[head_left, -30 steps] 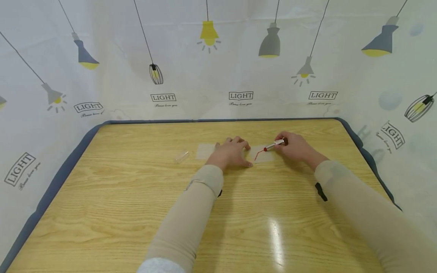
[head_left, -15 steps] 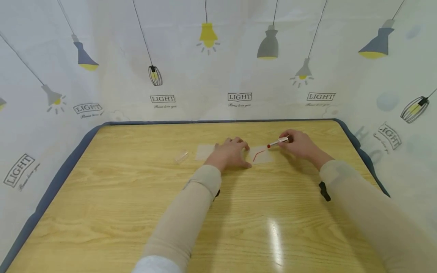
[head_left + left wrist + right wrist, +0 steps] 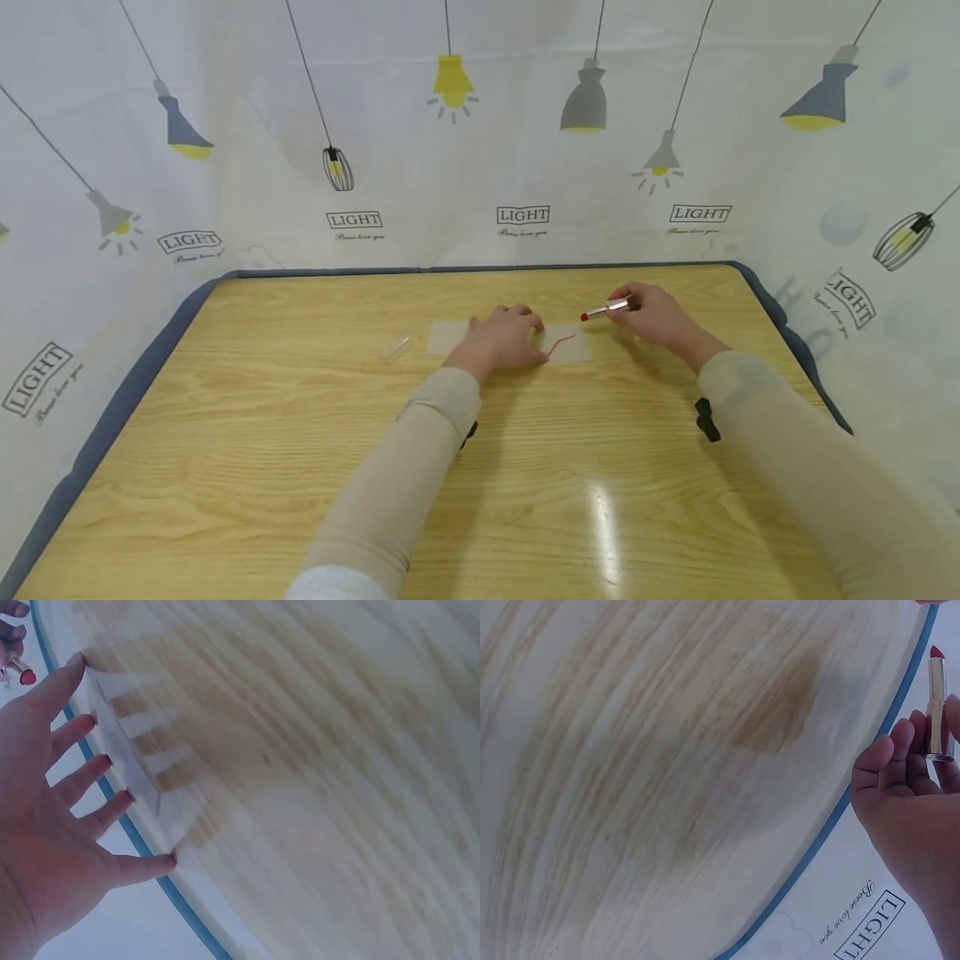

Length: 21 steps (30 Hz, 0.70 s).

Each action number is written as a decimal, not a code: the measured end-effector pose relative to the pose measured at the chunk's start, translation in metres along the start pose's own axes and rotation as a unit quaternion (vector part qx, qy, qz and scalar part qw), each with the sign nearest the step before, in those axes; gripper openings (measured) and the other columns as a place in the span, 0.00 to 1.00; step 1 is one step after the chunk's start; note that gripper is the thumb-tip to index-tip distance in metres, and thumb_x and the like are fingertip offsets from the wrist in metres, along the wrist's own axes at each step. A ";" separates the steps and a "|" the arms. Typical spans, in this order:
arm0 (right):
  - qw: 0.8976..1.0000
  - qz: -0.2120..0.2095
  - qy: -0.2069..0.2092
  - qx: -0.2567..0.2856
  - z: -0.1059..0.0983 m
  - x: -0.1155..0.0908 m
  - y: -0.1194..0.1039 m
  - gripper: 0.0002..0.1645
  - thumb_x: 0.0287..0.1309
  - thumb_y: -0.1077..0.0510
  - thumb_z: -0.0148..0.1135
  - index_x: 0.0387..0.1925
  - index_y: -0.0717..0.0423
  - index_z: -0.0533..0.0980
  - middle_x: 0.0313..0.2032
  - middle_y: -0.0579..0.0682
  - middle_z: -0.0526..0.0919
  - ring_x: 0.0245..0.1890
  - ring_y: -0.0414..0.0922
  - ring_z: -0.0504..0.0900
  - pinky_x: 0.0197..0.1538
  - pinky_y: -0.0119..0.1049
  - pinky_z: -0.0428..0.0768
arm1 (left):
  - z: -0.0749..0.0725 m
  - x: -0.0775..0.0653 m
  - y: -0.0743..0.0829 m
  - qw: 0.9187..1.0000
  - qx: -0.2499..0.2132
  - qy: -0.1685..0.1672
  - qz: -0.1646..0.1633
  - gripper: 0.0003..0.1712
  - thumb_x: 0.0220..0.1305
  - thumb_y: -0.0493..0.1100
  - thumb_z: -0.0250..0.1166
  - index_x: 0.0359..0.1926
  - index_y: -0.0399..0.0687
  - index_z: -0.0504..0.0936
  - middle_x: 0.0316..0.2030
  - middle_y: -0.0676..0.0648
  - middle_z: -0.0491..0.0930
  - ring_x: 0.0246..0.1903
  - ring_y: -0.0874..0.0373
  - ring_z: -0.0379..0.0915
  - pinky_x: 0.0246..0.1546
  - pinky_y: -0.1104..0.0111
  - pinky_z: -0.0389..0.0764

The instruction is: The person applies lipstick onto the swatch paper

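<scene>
In the head view my right hand point(image 3: 652, 317) holds a lipstick point(image 3: 600, 311) between thumb and fingers. Its red tip points left, over the far right corner of a thin whitish sheet point(image 3: 576, 353). A bent red streak point(image 3: 561, 342) marks that sheet. My left hand point(image 3: 501, 337) lies across the sheet's middle, fingers spread and fingertips down on it, hiding that part. The left wrist view shows these spread fingers point(image 3: 82, 780) touching down at the sheet's edge. In the right wrist view the lipstick point(image 3: 937, 690) stands in a gold-coloured case, fingers curled round its base.
A clear plastic cap-like tube point(image 3: 397, 348) lies left of the sheet. The wooden table point(image 3: 300, 467) ends in a dark blue edging point(image 3: 337, 271) at the back, before a white curtain point(image 3: 420, 167) printed with lamps.
One second ago the lipstick tip was at the end of the red streak. It has since come away toward the far right corner. The left hand keeps its place on the sheet.
</scene>
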State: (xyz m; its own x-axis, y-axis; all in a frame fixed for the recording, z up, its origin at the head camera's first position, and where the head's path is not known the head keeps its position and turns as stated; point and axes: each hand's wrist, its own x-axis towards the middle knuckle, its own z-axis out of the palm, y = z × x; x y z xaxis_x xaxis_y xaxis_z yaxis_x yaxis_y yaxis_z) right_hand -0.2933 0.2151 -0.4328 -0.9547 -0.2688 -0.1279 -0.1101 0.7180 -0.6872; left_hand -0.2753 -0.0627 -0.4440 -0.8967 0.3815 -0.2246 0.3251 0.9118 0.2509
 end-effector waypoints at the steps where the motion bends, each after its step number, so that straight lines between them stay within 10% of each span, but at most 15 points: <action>1: 1.000 0.002 0.000 0.004 0.000 0.000 0.000 0.27 0.78 0.49 0.59 0.66 0.64 0.74 0.55 0.64 0.81 0.48 0.53 0.79 0.42 0.38 0.79 | 0.000 0.000 -0.001 1.000 0.006 -0.003 0.001 0.32 0.72 0.67 0.65 0.72 0.67 0.76 0.80 0.55 0.63 0.81 0.46 0.55 0.75 0.30 0.61; 21: 0.999 -0.001 0.007 0.039 0.011 0.008 -0.016 0.23 0.77 0.50 0.61 0.63 0.62 0.76 0.49 0.59 0.81 0.42 0.47 0.75 0.39 0.34 0.80 | -0.018 -0.010 -0.033 1.000 0.009 -0.004 0.017 0.42 0.70 0.67 0.68 0.79 0.61 0.69 0.82 0.50 0.62 0.82 0.44 0.54 0.81 0.39 0.57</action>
State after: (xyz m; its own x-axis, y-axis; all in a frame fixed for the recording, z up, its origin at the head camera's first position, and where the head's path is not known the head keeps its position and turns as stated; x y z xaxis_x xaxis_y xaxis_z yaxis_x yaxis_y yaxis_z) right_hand -0.2957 0.1944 -0.4309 -0.9581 -0.2609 -0.1181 -0.0900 0.6659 -0.7406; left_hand -0.2821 -0.0992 -0.4329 -0.8823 0.4137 -0.2245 0.3611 0.9009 0.2408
